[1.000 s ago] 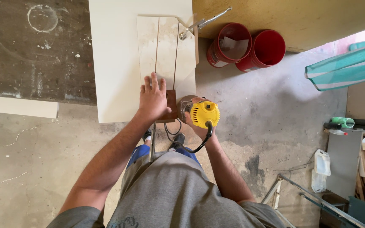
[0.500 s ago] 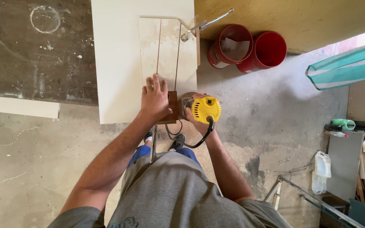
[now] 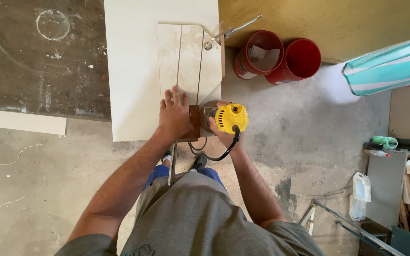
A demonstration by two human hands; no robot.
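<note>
Right hand: the right hand point(image 3: 221, 132) is wrapped around the yellow trim router point(image 3: 230, 118), gripping its body from the near side; the black cord point(image 3: 221, 154) loops back toward the person.
Left hand: the left hand point(image 3: 174, 114) lies flat, fingers spread, holding nothing, pressing on the grooved panel point(image 3: 188, 57) and touching the brown wooden block point(image 3: 193, 124) just to its right.
Change: over the last second the router has crept a little forward along the near edge of the panel, toward the right-hand groove; the left hand has kept its place.
Meaning: the cut looks barely begun.
Beyond the hands: a clamp point(image 3: 231, 29) at the far corner of the white tabletop point(image 3: 129, 71); two red buckets point(image 3: 281, 57) on the floor.
</note>
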